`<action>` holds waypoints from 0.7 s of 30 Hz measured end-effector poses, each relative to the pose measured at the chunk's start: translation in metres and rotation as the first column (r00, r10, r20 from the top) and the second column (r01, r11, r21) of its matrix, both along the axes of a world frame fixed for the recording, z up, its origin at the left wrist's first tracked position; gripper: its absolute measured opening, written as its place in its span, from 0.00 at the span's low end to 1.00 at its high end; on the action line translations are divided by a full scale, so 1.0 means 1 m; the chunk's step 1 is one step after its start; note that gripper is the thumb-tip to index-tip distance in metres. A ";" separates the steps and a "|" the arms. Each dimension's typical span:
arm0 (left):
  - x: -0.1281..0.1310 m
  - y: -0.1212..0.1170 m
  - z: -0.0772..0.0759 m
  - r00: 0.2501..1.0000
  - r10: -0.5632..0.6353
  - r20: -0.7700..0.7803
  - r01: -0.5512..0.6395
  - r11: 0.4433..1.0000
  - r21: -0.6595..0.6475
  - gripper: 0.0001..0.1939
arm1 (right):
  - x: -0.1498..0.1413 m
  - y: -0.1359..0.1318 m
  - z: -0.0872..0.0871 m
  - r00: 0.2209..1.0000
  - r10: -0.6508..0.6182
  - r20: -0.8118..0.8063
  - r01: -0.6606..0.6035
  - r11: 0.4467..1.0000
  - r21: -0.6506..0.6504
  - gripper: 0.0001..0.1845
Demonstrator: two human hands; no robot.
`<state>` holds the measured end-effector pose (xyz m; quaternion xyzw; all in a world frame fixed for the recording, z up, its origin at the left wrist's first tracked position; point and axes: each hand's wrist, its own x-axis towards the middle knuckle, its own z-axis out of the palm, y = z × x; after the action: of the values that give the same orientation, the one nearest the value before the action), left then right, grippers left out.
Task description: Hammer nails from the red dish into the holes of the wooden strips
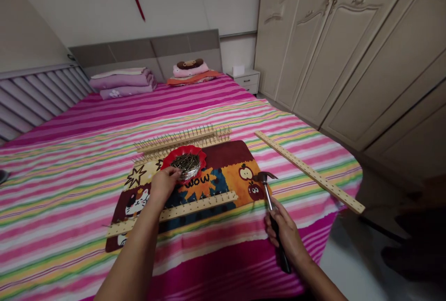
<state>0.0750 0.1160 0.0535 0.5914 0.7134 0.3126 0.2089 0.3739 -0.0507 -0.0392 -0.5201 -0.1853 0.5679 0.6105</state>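
My right hand (284, 231) is wrapped round the black handle of a claw hammer (268, 192), whose metal head points away from me over the mat's right edge. At the near left rim of a red scalloped bowl (203, 158), my left hand (165, 182) has its fingertips pinched together. Whatever they hold, if anything, is too small to make out. Many loose nails (188, 164) fill the bowl. In front of it, a wooden strip (195, 206) with nails standing along it lies across the patterned mat (232, 154), partly hidden by my left forearm.
Behind the bowl lie more wooden strips (177, 140) bristling with upright nails. To the right, a long strip with rows of holes (306, 168) reaches the edge of the striped bed (223, 254). Folded bedding (125, 82) sits by the headboard; a wardrobe (334, 50) stands at the right.
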 end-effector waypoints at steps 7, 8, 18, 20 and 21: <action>0.010 -0.058 0.016 0.831 -0.005 0.556 0.041 0.998 -0.052 0.21 | 0.000 0.000 0.001 1.000 -0.004 0.010 0.004 1.000 -0.003 0.34; 0.013 -0.069 0.015 0.831 -0.004 0.557 0.039 0.998 -0.050 0.22 | 0.000 0.000 0.001 1.000 -0.003 0.013 0.003 1.000 -0.002 0.34; 0.046 -0.117 -0.040 0.872 0.143 0.468 -0.137 0.989 -0.047 0.17 | -0.001 -0.001 0.002 0.999 -0.007 0.037 0.007 1.000 0.008 0.35; 0.052 -0.115 -0.047 0.880 0.157 0.448 -0.161 0.986 -0.028 0.17 | -0.001 -0.001 0.003 0.999 -0.006 0.039 0.006 1.000 0.008 0.34; 0.054 -0.114 -0.050 0.882 0.161 0.442 -0.169 0.985 -0.021 0.16 | -0.001 -0.001 0.003 0.999 -0.006 0.039 0.005 1.000 0.007 0.34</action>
<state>0.1293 0.0019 0.0034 0.4438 0.6922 0.4618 0.3327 0.3726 -0.0520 -0.0363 -0.5294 -0.1979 0.5552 0.6102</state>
